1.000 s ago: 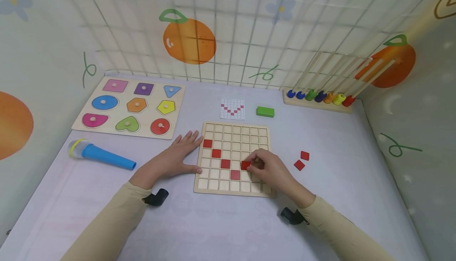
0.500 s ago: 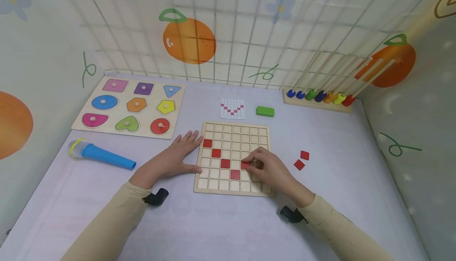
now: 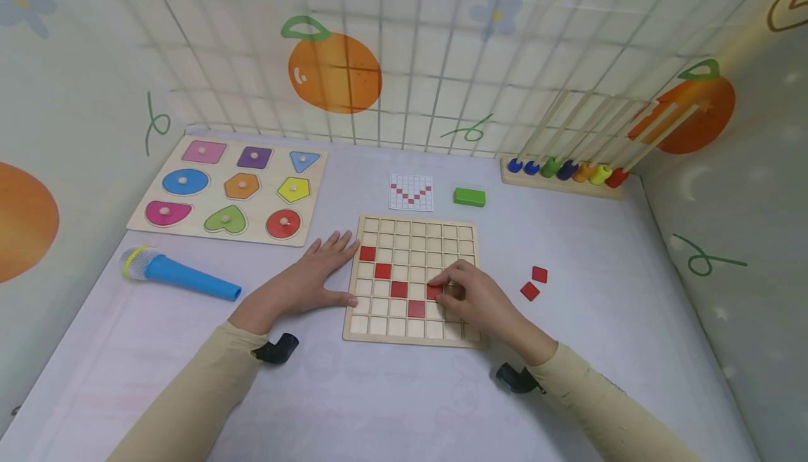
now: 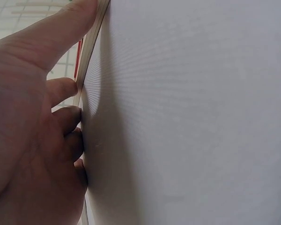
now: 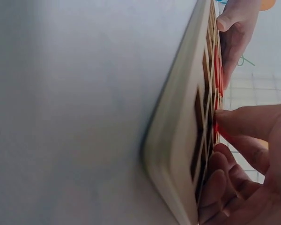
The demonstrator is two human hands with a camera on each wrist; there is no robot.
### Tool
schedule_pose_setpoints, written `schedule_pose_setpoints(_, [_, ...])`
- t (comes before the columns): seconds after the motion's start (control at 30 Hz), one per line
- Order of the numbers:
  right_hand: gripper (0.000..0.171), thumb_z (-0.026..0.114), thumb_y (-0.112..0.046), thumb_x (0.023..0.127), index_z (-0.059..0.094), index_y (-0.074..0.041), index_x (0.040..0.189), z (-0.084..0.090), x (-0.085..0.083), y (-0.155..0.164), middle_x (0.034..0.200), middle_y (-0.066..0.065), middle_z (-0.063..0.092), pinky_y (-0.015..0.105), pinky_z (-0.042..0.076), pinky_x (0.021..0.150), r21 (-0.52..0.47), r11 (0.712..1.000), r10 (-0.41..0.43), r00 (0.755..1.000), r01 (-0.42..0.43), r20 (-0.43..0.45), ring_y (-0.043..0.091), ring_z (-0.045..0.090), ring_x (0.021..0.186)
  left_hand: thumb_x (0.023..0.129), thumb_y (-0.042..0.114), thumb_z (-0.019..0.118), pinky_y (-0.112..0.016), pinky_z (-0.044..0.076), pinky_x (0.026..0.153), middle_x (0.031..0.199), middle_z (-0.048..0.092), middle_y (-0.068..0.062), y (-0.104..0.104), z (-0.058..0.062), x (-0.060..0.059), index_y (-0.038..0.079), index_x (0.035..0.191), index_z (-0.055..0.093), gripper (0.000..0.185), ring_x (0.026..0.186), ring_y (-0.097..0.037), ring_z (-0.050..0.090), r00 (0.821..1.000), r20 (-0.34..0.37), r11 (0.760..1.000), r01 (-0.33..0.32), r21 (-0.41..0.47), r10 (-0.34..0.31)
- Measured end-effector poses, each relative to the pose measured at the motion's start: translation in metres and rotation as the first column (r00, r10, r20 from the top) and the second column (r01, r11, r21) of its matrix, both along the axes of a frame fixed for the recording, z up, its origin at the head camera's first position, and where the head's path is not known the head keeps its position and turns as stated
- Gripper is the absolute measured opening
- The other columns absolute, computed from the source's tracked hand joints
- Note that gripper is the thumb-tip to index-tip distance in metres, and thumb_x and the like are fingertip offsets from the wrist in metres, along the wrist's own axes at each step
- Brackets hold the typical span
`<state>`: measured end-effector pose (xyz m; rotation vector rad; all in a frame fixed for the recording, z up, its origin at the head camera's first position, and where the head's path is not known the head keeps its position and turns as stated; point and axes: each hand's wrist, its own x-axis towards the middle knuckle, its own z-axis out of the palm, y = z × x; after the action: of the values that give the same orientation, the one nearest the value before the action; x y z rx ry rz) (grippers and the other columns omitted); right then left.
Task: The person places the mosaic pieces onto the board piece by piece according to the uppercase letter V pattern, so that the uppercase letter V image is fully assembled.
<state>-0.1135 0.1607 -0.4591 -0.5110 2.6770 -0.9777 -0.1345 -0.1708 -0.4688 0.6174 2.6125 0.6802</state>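
Note:
A wooden grid board (image 3: 387,336) lies on the table, with several red square tiles in its cells forming a diagonal down from the left. My left hand (image 3: 309,280) rests at the board's left edge, fingers spread and thumb touching the rim. Over the right half of the board is my right hand (image 3: 476,301), its thumb and index finger pinching a red tile (image 3: 433,292) that sits at a cell. In the right wrist view the tile (image 5: 216,127) shows as a red sliver between thumb and board, mostly hidden by the fingers.
Two loose red tiles (image 3: 534,283) lie right of the board. Behind it are a pattern card (image 3: 412,193) and a green block (image 3: 470,198). A shape puzzle (image 3: 217,195) and toy microphone (image 3: 189,276) lie left; a bead rack (image 3: 562,180) stands back right.
The pinched red tile, raised slightly a second ago, has come down flatter in its cell. My right fingers shifted a little with it. The left hand has stayed still.

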Motion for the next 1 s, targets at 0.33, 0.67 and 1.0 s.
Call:
schedule_pose_setpoints(0.33, [0.025,0.078,-0.020,0.091,0.074,-0.021,0.116,0.002,0.001,0.006,0.100,-0.006,0.062,0.027,0.053,0.070,-0.013,1.000,-0.015,1.000,0.015,0.005,0.014,0.056,0.082,0.083,0.054,0.080,-0.050,0.000,0.127,0.171,0.008,-0.007,0.000,-0.003,0.000,0.016,0.164,0.022,0.107,0.157,-0.028,-0.001,1.000,0.007,1.000,-0.005,0.000,0.005])
schedule_pose_setpoints(0.67, [0.026,0.078,-0.017,0.091,0.073,-0.020,0.116,0.003,0.002,0.024,0.099,-0.006,0.064,0.028,0.055,0.071,-0.042,0.996,-0.075,0.997,0.076,0.025,0.015,0.059,0.084,0.083,0.054,0.080,-0.050,0.000,0.127,0.171,0.008,-0.008,-0.001,-0.003,0.000,0.015,0.163,0.022,0.107,0.157,-0.029,-0.001,1.000,0.000,1.000,-0.005,0.006,0.005])
schedule_pose_setpoints(1.0, [0.026,0.075,-0.013,0.092,0.072,-0.015,0.118,0.003,0.003,0.052,0.099,-0.002,0.065,0.029,0.055,0.071,-0.002,0.988,-0.153,0.987,0.153,-0.039,0.016,0.059,0.084,0.082,0.053,0.081,-0.050,0.001,0.127,0.171,0.009,-0.007,0.000,-0.002,0.001,0.016,0.164,0.022,0.107,0.157,-0.029,-0.001,1.000,0.001,1.000,-0.012,0.003,0.012])
